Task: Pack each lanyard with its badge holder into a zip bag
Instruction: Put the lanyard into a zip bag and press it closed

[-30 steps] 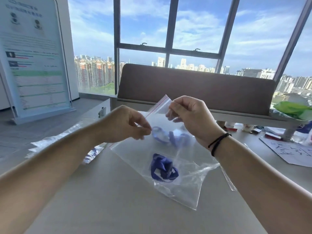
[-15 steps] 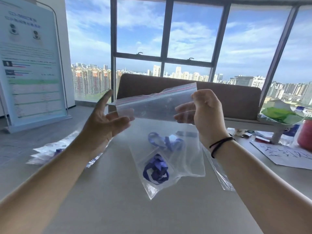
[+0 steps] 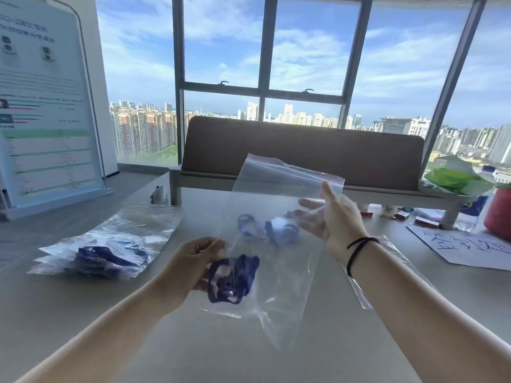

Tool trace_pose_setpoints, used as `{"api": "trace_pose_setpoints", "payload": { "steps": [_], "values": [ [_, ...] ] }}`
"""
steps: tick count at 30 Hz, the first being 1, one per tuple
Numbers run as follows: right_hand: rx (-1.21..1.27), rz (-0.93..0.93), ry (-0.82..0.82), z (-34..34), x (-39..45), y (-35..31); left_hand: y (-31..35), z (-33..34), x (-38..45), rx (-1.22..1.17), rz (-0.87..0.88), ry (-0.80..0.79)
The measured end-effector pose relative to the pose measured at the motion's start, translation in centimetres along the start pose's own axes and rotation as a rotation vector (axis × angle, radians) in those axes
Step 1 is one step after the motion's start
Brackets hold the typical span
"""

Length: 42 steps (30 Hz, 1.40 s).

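My left hand (image 3: 190, 265) curls round the lower left part of the bag (image 3: 279, 244), fingers bent against the film just beside the dark blue lanyard (image 3: 232, 277) bunched inside it; that grip is closed on the bag. My right hand (image 3: 329, 217) is up at the bag's top, fingers spread and nearly straight behind the clear film, thumb raised in front near the zip edge. It looks to be a loose, open grip touching the bag, but I cannot tell whether thumb and fingers actually pinch the film.

The bag hangs above the worktop (image 3: 83, 313), its top tilted away from me. Through the film a lighter blue tangle (image 3: 265, 226) shows, blurred; I cannot tell whether it sits inside the bag or lies on the worktop behind it, nor can I make out a badge holder. The lanyard's shape is smeared too.

Both forearms reach in from the bottom corners, the left lower, the right raised with the wrist bent back and a black band (image 3: 358, 251) round it. To the left, filled bags (image 3: 105, 244) lie stacked on the worktop.
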State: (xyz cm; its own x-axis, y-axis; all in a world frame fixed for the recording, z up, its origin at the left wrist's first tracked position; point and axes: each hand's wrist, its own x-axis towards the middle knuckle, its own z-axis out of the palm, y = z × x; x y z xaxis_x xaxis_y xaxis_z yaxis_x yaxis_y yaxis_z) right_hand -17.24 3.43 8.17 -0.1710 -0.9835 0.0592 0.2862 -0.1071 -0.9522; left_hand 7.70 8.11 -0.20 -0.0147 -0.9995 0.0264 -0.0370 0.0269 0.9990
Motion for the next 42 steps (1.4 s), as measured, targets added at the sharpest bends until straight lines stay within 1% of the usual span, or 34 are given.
{"api": "trace_pose_setpoints", "payload": {
  "steps": [2, 4, 6, 9, 12, 15, 17, 19, 20, 21, 22, 23, 24, 26, 27, 29, 30, 33, 36, 37, 38, 39, 40, 42],
  "values": [
    [-0.090, 0.136, -0.079, -0.7, 0.3, 2.5, -0.9, 0.3, 0.3, 0.042, -0.014, 0.070],
    [-0.182, 0.186, -0.141, -1.2, 0.0, 4.8, -1.9, 0.4, 0.7, 0.140, 0.005, 0.153],
    [-0.236, 0.214, -0.164, -1.4, -0.6, 6.8, -2.7, 0.2, 0.9, 0.348, 0.045, 0.240],
    [-0.371, 0.230, -0.149, -1.6, -1.3, 9.0, -4.0, -0.5, 0.9, 0.632, 0.047, 0.269],
    [-0.563, 0.122, -0.112, -2.0, -0.6, 10.2, -4.9, -1.0, 0.4, 0.764, 0.054, 0.284],
    [-0.730, 0.044, -0.060, -2.2, 0.4, 10.7, -4.8, -0.6, -1.1, 0.784, 0.101, 0.277],
    [-0.884, -0.006, 0.012, -2.3, 0.7, 10.8, -4.5, -0.1, -2.4, 0.860, 0.132, 0.275],
    [-1.137, -0.107, 0.052, -2.5, -0.2, 10.8, -4.3, 0.2, -3.5, 1.088, 0.180, 0.309],
    [-1.274, -0.200, 0.031, -2.4, -1.3, 10.8, -4.1, 0.4, -3.9, 1.218, 0.222, 0.340],
    [-1.388, -0.310, -0.025, -2.1, -2.7, 10.8, -3.8, 0.5, -4.2, 1.305, 0.291, 0.360],
    [-1.449, -0.396, -0.125, -1.6, -4.1, 10.8, -3.5, 0.7, -4.3, 1.322, 0.374, 0.344],
    [-1.460, -0.428, -0.253, -1.0, -5.4, 11.0, -3.2, 1.0, -4.3, 1.289, 0.427, 0.288],
    [-1.450, -0.421, -0.383, -0.5, -6.6, 11.3, -3.3, 1.2, -4.1, 1.234, 0.442, 0.191],
    [-1.447, -0.373, -0.582, 0.1, -8.1, 12.5, -3.8, 1.8, -3.4, 1.159, 0.355, -0.050],
    [-1.469, -0.353, -0.641, 0.0, -8.4, 13.1, -4.2, 2.0, -3.2, 1.160, 0.310, -0.145],
    [-1.533, -0.306, -0.694, -0.7, -8.5, 13.8, -4.9, 2.3, -2.8, 1.206, 0.210, -0.277],
    [-1.564, -0.287, -0.701, -1.2, -8.3, 13.9, -5.1, 2.2, -2.7, 1.229, 0.168, -0.317],
    [-1.623, -0.274, -0.736, -2.0, -7.9, 13.9, -5.1, 2.1, -2.9, 1.318, 0.105, -0.371],
    [-1.637, -0.273, -0.779, -2.1, -7.7, 13.7, -4.9, 2.2, -3.0, 1.325, 0.062, -0.385],
    [-1.614, -0.270, -0.785, -2.2, -7.5, 13.5, -4.9, 2.1, -3.0, 1.303, 0.032, -0.366],
    [-1.562, -0.270, -0.766, -2.4, -7.1, 13.4, -4.9, 1.8, -2.8, 1.245, 0.015, -0.310],
    [-1.480, -0.276, -0.708, -2.6, -6.6, 13.3, -4.8, 1.6, -2.5, 1.142, 0.005, -0.220],
    [-1.377, -0.288, -0.602, -2.9, -5.8, 13.2, -4.6, 1.2, -2.1, 1.004, 0.006, -0.105],
    [-1.216, -0.270, -0.313, -3.7, -4.0, 12.7, -4.2, 0.4, -0.8, 0.722, -0.015, 0.119]
  ]
}}
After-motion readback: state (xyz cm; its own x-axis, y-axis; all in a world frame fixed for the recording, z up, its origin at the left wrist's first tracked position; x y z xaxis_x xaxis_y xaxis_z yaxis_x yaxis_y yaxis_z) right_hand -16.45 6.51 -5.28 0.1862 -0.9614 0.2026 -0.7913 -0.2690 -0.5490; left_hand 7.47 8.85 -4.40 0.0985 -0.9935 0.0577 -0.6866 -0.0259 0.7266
